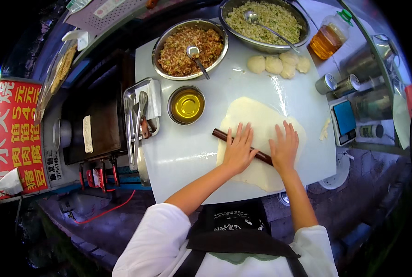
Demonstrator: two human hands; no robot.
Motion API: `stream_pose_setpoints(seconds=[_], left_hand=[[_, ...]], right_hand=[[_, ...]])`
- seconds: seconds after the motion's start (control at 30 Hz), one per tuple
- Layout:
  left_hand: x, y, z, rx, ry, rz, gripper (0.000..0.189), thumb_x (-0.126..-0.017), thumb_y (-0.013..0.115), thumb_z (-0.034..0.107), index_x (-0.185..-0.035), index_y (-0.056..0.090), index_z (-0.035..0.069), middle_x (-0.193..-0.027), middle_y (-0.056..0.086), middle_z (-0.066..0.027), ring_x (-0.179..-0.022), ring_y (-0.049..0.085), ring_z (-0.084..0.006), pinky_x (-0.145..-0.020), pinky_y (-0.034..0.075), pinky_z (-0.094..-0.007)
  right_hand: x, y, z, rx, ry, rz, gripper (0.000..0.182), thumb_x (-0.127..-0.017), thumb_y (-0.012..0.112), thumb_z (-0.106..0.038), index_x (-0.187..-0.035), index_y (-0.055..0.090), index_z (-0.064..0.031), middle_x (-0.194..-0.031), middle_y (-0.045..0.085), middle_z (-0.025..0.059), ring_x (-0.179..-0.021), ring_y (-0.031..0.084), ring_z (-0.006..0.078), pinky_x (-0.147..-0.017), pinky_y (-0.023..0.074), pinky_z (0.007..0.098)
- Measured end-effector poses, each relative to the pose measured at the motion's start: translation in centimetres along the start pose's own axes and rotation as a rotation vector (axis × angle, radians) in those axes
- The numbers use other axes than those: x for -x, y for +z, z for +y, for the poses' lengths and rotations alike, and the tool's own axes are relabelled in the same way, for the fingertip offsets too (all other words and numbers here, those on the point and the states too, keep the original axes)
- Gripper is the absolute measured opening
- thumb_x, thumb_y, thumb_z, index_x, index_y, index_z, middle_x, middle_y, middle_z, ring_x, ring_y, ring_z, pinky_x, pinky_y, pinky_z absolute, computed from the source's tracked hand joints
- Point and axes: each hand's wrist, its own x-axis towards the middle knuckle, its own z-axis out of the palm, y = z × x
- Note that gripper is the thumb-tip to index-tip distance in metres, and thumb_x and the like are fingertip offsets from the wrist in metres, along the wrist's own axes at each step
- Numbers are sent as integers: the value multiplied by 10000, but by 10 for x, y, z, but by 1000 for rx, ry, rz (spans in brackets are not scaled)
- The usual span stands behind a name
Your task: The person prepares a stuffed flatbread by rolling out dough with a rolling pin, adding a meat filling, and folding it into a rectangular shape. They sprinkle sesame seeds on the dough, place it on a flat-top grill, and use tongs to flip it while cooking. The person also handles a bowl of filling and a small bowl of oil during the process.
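Note:
A large, thin sheet of dough (252,112) lies spread on the pale worktop (178,155). Across it, at a slant, rests a dark wooden rolling pin (263,157). My left hand (239,149) lies flat over the pin's left part, fingers spread and pointing away from me. My right hand (285,147) is flat at the pin's right end, its fingers stretched out over the dough. Neither hand is curled around the pin. Several dough balls (273,65) sit together beyond the sheet, and a small dough scrap (325,128) lies to its right.
Beyond stand bowls of meat filling (178,52) and chopped vegetable filling (271,20), each with a spoon. An oil bowl (186,105) and a tray of utensils (154,128) are at left, near a griddle (103,124) bearing a dough strip. Right are shakers (326,84), a scale (343,121) and an oil bottle (327,39).

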Motion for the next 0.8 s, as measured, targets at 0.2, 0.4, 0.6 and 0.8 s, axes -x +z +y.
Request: stream_pose_setpoints(seconds=[0.2,0.4,0.6,0.8], left_hand=[[105,-14,-4,63,11,-165,707,-832,646,290,-1405,361,-11,-1494,314,-164,-1418,217,-334,-1117,141,-604],[107,-16,-16,11,59,3,526,-850,626,309,-1316,516,92,-1461,407,-37,-1388,308,-288,-1106,143,-629],[128,-7,-17,-22,214,15,459,-852,611,166,-1305,539,143,-1434,449,-17,-1394,316,-267,-1110,100,-639],[29,21,36,69,215,-37,621,-882,593,288,-1421,380,62,-1520,312,-75,-1426,206,-329,-1094,112,-658]], right_hand=[[91,9,-53,12,97,-264,785,-815,673,-360,-1427,327,-11,-1515,213,259,-1415,170,427,-1106,114,639],[134,9,-91,75,48,-310,840,-750,720,-381,-1412,350,-20,-1519,241,225,-1410,204,422,-1104,141,642],[150,6,-77,-142,-5,-36,462,-738,590,-157,-1197,606,-104,-1138,578,50,-989,546,223,-901,388,489],[105,-11,4,168,221,-72,700,-801,679,-310,-1403,397,-90,-1476,354,132,-1380,302,325,-1092,169,630]])
